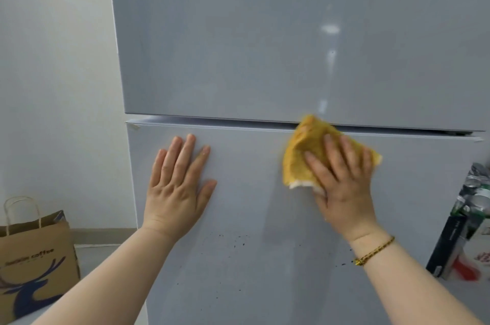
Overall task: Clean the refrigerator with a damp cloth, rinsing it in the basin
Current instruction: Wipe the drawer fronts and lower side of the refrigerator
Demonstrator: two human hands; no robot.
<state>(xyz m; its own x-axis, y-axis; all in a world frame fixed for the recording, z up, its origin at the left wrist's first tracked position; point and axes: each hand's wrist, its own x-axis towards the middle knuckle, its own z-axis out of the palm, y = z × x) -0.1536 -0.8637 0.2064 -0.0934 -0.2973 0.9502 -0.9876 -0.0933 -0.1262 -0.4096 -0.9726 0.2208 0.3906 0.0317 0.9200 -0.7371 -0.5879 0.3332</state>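
A pale grey refrigerator [265, 46] fills the view, with an upper door and a lower door [252, 192] split by a dark gap. My right hand [342, 181] presses a yellow cloth [305, 149] flat against the top of the lower door, the cloth's upper corner reaching the gap. My left hand [179, 181] lies flat on the lower door to the left, fingers straight and spread. Small dark specks [230, 241] dot the lower door below both hands. No basin is in view.
A brown paper bag [34, 266] with handles and a blue deer print stands on the floor at the left by the white wall. At the right edge stand a dark box [448, 247] and shiny packages [477, 192].
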